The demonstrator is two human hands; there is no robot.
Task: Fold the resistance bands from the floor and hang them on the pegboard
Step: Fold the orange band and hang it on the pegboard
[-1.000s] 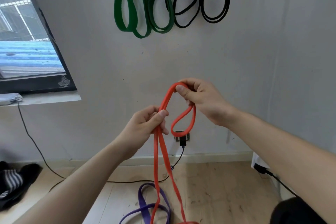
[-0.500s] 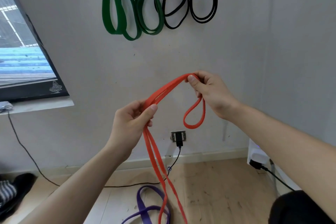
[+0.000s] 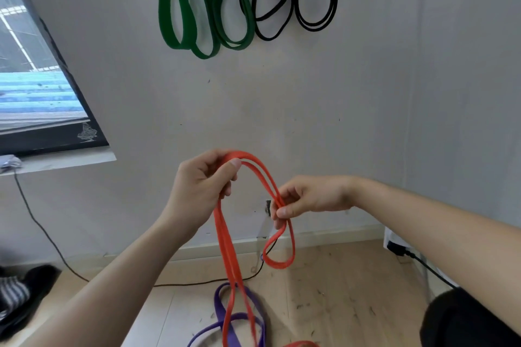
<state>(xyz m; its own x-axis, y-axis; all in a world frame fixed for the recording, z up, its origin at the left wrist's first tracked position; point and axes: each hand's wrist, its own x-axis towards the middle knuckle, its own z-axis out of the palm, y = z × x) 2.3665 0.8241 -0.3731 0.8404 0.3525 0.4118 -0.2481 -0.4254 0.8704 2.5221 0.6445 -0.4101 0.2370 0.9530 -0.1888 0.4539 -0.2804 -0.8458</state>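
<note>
Roughly midway, I judged: green bands (image 3: 166,17) and black bands (image 3: 315,27) already hung in folded loops high on the wall, their pegs cut off by the top of the view. The orange band (image 3: 224,239) was in the air between the hands, doubled over. The left hand (image 3: 203,186) gripped the top of the fold, thumb pressed over both strands, while the right hand (image 3: 310,197) pinched the two strands lower on the short side, leaving a small loop dangling below its fingers. The long side dropped to the floor (image 3: 338,290), where it crossed the purple band (image 3: 218,304), which lay untouched. So the orange needed another fold and hanging, then the purple. A black cable (image 3: 183,284) ran along the floor near the bands and could snag the trailing end; a dark garment (image 3: 28,284) lay off to the left.
</note>
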